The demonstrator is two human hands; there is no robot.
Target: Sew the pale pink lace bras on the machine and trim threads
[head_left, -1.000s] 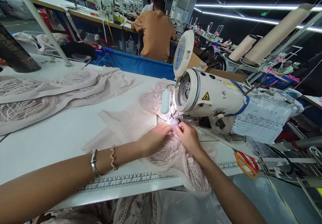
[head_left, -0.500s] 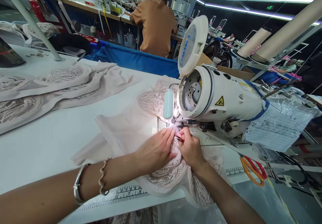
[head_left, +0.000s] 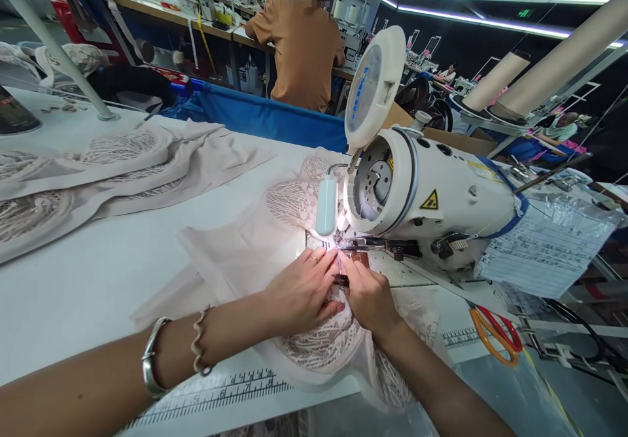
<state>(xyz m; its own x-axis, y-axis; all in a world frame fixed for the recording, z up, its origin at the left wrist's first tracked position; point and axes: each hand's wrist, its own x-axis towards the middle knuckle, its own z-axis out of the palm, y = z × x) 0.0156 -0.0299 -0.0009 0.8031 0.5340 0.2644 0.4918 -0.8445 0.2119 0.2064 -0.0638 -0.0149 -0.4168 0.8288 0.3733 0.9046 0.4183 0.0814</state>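
Observation:
A white sewing machine (head_left: 441, 182) stands with its round end cover (head_left: 375, 87) swung up. Pale pink lace fabric (head_left: 318, 345) lies under its needle area, lit by a small lamp (head_left: 326, 205). Flat on the fabric, fingers stretched toward the needle, rests my left hand (head_left: 304, 286). My right hand (head_left: 367, 293) is closed beside it, its fingertips at the fabric close to the needle. A small dark tool (head_left: 341, 280) sticks out from under its fingers; its kind is hard to make out. The fingertips partly hide the stitching spot.
More lace fabric pieces (head_left: 112, 169) lie at the left of the white table (head_left: 73, 299). Orange-handled scissors (head_left: 495, 339) hang at the right edge. Behind a blue cloth bin (head_left: 275, 110) sits a person in a brown shirt (head_left: 304, 51). Thread cones (head_left: 495, 84) stand at upper right.
My right hand has shifted slightly left and its fingers now reach forward onto the fabric near the needle. The dark tool points left under the hand. My left hand has barely moved.

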